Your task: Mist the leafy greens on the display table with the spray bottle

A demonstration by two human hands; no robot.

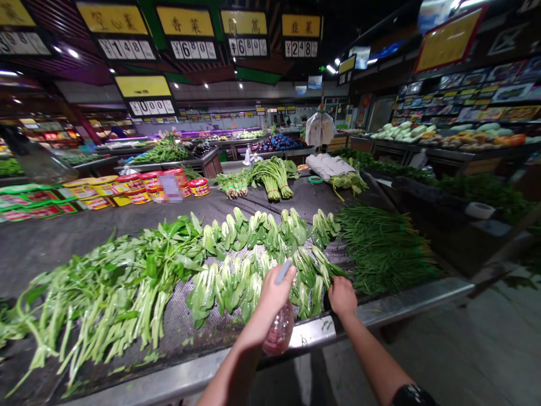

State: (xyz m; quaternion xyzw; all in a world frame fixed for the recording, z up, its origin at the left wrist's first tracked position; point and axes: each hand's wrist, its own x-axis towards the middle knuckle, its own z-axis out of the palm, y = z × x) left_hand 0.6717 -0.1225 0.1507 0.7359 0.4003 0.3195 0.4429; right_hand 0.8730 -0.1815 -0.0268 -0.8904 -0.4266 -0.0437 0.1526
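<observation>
My left hand (274, 288) is wrapped around the neck of a spray bottle with a grey top (283, 271) and a clear, reddish body (279, 331). It is held over the front of the display, above rows of small bok choy (239, 282). My right hand (343, 296) is closed at the leafy end of a bok choy (323, 267) at the right end of the front row. Its fingertips are partly hidden among the leaves. The bok choy lie on black mesh, their pale stems mostly pointing away from me.
Leafy long-stemmed greens (122, 287) spread on the left; bundled chives (382, 248) lie on the right. Behind are tied green bunches (274, 175) and stacked round tubs (95, 190). A metal edge (406, 301) runs along the front. Price signs (188, 34) hang overhead.
</observation>
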